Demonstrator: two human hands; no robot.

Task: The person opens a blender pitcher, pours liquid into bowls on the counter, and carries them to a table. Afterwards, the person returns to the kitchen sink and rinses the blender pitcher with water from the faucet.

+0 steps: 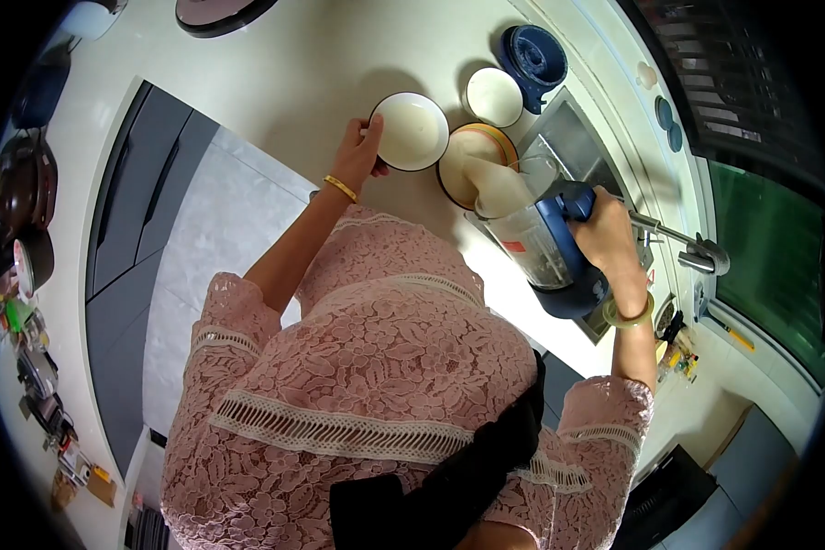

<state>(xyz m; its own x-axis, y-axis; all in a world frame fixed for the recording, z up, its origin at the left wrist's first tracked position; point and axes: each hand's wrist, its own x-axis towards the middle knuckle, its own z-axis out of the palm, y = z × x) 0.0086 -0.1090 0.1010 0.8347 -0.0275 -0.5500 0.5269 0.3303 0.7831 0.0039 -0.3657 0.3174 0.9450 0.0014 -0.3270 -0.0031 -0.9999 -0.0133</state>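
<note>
My left hand (362, 151) grips the rim of a white bowl (411, 131) with a dark edge, which has pale liquid in it. In my right hand (607, 234) is the handle of a clear blender jug (532, 247) with a blue base and handle. The jug is tilted, and a pale creamy liquid (500, 188) runs from its mouth into an orange-rimmed bowl (467, 154). That bowl stands just right of the white one. A smaller cup (494, 97) of pale liquid is behind it.
A blue round part (535, 57) lies at the back beside the small cup. The sink (568, 137) with its faucet (701, 257) is on the right, under the window. A pink round object (220, 14) sits at the top left of the counter.
</note>
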